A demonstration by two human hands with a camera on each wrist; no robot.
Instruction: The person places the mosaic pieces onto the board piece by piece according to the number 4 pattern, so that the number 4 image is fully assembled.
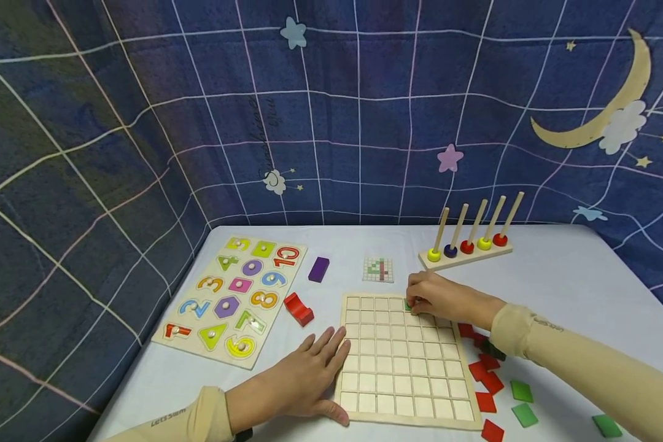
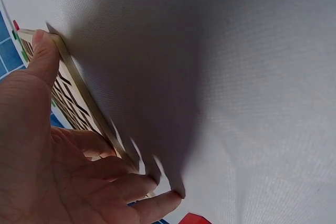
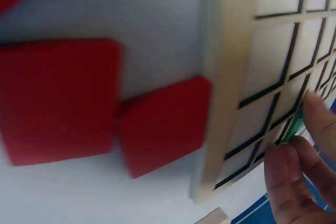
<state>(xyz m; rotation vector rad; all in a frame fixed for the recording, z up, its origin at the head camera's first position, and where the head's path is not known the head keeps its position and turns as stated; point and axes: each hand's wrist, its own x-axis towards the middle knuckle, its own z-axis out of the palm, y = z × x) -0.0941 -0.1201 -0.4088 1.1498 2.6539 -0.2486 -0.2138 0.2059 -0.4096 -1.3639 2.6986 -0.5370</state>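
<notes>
A wooden grid board [image 1: 395, 362] lies on the white table, its squares bare apart from the top row where my right hand [image 1: 439, 299] is. Between the thumb and fingers of that hand a green square tile [image 3: 296, 125] is pinched, set at a cell of the top row; most of it is hidden by the fingers. My left hand [image 1: 301, 377] lies along the board's left edge with fingers spread, thumb near the lower left corner. In the left wrist view the thumb [image 2: 44, 51] touches the frame's corner.
Red tiles [image 1: 486, 402] and green tiles [image 1: 525, 414] lie scattered right of the board. Behind it are a small pattern card [image 1: 378, 270] and a peg stand with rings [image 1: 466, 255]. At left lie a number puzzle [image 1: 232, 301], a red block [image 1: 298, 310] and a purple block [image 1: 318, 269].
</notes>
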